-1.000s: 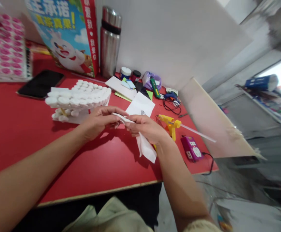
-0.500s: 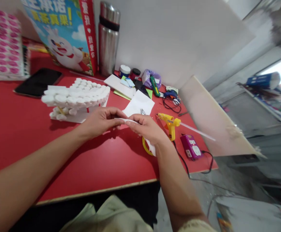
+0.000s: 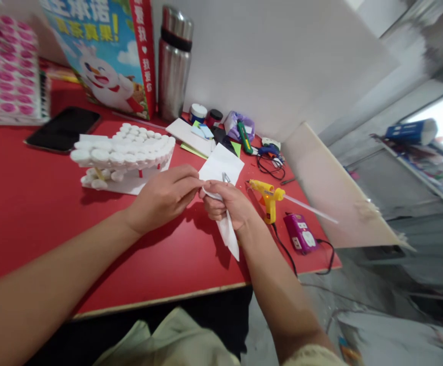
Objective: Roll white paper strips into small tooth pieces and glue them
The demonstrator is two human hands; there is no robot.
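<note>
My right hand [image 3: 227, 203] is closed round a crumpled white tissue [image 3: 228, 236], whose loose end hangs below the palm toward the table's front edge. My left hand [image 3: 166, 195] meets it at the fingertips, its fingers pinched together at the tissue's upper end; the exact grip there is partly hidden. Left of the hands stands a small model [image 3: 124, 150] of rounded white pieces in layers, on a white base with red and yellow posts. Behind my right hand lies a white paper sheet [image 3: 221, 161] with a small metal tool [image 3: 226, 177] on it.
To the right are a yellow glue gun [image 3: 267, 195] with a glue stick and a purple power socket [image 3: 301, 234] with cords. A green cutter [image 3: 244, 137], small jars [image 3: 197, 113], a steel flask [image 3: 175, 66], a printed bag [image 3: 103, 61] and a phone [image 3: 63, 128] stand or lie behind.
The tissue, earlier stretched between both hands' fingertips, is now bunched in my right fist with its tail hanging down. My left hand has turned and shifted slightly right.
</note>
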